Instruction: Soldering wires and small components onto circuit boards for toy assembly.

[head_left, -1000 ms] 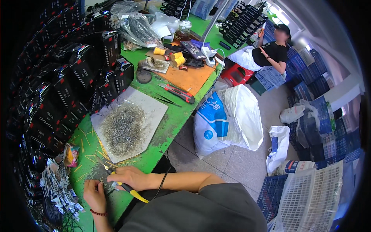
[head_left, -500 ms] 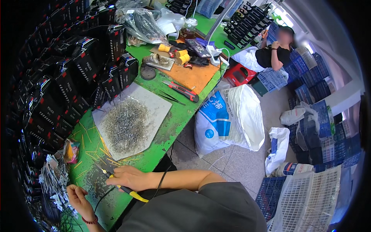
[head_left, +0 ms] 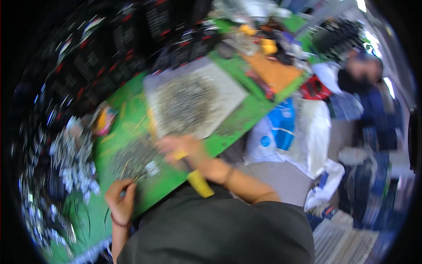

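Observation:
My right hand (head_left: 187, 149), smeared by motion, is closed round a soldering iron with a yellow and black handle (head_left: 201, 183). It is over the green table, by the near edge of a pale board (head_left: 228, 94) that bears a heap of small metal pieces (head_left: 187, 103). Lower left, my left hand (head_left: 121, 200) pinches a thin dark wire (head_left: 140, 177) between thumb and fingertips. A small whitish piece (head_left: 152, 168) appears to be at the wire's far end. The iron's tip is lost in the blur.
Rows of black cases (head_left: 132, 39) stand along the left and back. Pale pieces with wires (head_left: 74, 154) are piled at the left, beside a small colourful packet (head_left: 105, 119). White sacks (head_left: 310, 136) stand right of the table. A person (head_left: 362, 72) is at the far right.
The whole view has swung and blurred, shifting the table rightward. My left hand, previously with loosely curled fingers, now pinches a wire. My right hand still holds the iron, now farther from the left.

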`<state>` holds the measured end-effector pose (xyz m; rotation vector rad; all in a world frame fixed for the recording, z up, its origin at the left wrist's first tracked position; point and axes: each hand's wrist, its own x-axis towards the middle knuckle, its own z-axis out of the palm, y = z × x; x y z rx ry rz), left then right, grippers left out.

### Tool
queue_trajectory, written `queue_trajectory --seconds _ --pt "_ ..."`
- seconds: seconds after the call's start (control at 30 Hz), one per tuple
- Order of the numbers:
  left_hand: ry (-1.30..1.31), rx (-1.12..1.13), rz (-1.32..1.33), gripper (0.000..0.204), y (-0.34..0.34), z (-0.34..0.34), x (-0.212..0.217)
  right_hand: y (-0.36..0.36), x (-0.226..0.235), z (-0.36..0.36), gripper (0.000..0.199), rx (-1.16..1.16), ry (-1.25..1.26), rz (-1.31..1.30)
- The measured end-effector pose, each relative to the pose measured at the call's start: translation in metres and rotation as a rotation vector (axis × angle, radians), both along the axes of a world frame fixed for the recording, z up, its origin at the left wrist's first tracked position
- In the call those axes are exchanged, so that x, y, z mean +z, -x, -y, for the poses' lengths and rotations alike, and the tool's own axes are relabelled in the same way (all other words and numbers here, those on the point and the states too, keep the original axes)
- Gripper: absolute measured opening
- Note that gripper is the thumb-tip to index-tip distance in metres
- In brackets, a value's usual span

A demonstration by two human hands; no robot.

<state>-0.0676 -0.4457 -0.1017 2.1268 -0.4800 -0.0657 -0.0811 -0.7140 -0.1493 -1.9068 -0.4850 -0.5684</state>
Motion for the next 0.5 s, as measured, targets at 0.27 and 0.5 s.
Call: queue_trajectory --seconds 0.27,0.5 --pt "-0.147 -0.181 0.253 0.014 0.010 0.019 -0.013 0.028 0.014 0.105 0.044 -0.559 -0.561 -0.244" --pt "-0.105 -0.178 0.243 0.014 0.010 0.016 -0.015 0.003 0.004 0.125 0.017 -0.572 -0.477 -0.218"
